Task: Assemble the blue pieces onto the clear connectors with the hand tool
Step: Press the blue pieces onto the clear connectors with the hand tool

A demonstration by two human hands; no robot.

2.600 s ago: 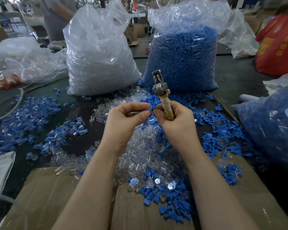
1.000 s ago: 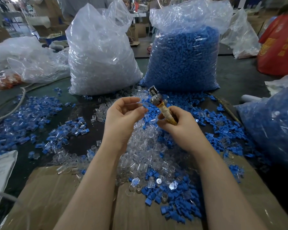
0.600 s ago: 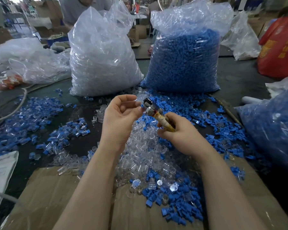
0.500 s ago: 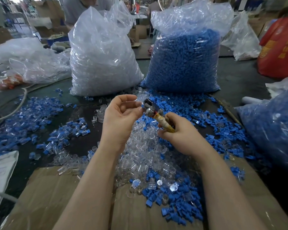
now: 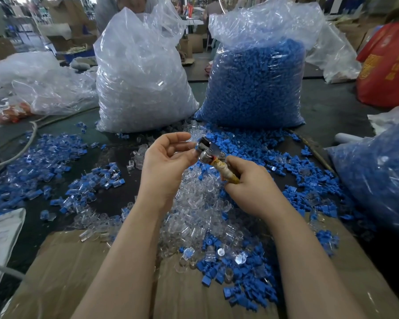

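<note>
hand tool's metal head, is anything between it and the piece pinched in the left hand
Nothing visible. The left hand pinches a small clear and blue piece right against the metal head of the yellow-handled hand tool, which the right hand grips.

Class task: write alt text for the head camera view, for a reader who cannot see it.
A right hand grips a yellow-handled metal hand tool, its head meeting a small clear plastic connector pinched by the left hand, above loose blue and clear pieces.
</note>
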